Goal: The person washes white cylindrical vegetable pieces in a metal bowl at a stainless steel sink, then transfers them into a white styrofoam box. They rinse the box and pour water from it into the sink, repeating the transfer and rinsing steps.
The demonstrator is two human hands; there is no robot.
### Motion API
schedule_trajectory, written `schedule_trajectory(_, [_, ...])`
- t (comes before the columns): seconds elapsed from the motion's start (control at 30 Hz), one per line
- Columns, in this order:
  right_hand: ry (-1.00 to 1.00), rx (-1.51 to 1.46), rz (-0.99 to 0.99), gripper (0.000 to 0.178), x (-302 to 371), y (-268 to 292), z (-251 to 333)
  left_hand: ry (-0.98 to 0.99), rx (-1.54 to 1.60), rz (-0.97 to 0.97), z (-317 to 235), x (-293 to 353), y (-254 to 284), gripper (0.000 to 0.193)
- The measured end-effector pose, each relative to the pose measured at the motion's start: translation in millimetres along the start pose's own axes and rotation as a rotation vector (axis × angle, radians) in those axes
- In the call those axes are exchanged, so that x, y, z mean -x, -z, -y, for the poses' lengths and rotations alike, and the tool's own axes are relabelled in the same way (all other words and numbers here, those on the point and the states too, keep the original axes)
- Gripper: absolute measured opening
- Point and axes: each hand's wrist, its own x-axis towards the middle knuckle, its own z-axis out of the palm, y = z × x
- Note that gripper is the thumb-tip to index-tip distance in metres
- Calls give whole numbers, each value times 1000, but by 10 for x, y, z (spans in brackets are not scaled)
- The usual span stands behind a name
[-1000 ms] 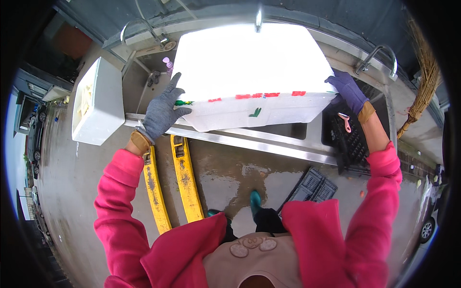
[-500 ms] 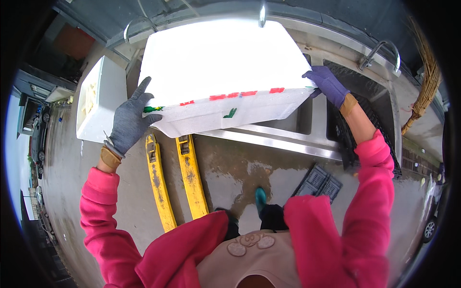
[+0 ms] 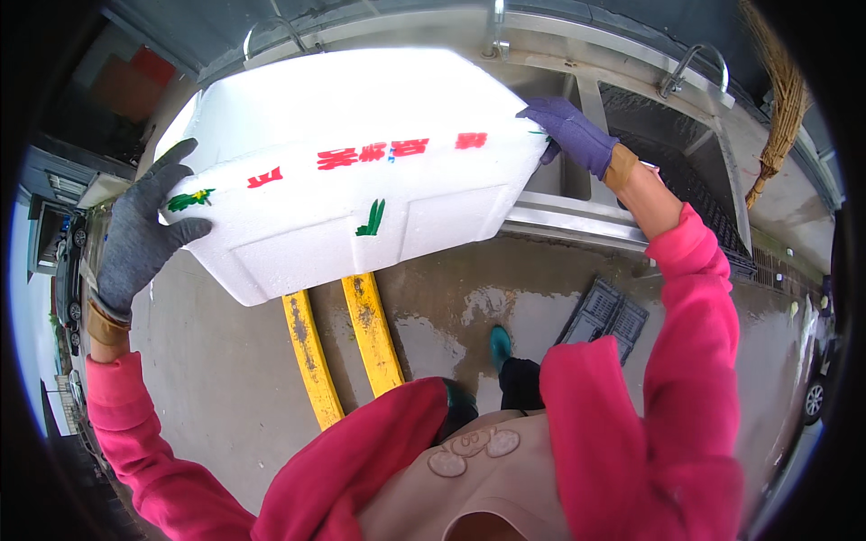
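Observation:
A large white foam box (image 3: 343, 212) spans the space between my hands. Its near side, marked in red and green, faces me, and its pale interior shows beyond the near rim. My left hand (image 3: 149, 234), in a grey glove, grips the near left corner, thumb against the side and fingers over the rim. At the right corner my right hand (image 3: 577, 135), in a purple glove, is closed on the rim. The box hangs tilted over the left part of a steel sink (image 3: 586, 219) and the floor before it. What stands behind the box is hidden.
Two yellow pallet-jack forks (image 3: 373, 329) lie under the box's near side. A dark plastic crate (image 3: 603, 316) is on the wet floor (image 3: 433, 279) to the right. Black ribbed material fills the right basin, below a curved tap (image 3: 699, 59). A straw broom (image 3: 778, 108) leans at far right.
The box has moved left and nearer in both my hands, and its near side has tipped up towards me. The smaller foam box at the left is now mostly or wholly hidden.

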Motion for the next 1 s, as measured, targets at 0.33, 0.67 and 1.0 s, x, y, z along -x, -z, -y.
schedule_trajectory(0.33, [44,-105,36,59,446,-2037,272,287,-140,46,-145,1956,848,83])
schedule_trajectory(0.67, [-108,-491,272,56,761,-3941,-1003,344,-182,264,72,2672,22,51])
schedule_trajectory(1.0, [-705,-576,269,54,1135,-5052,-3712,269,17,546,1022,2152,-2887,42])
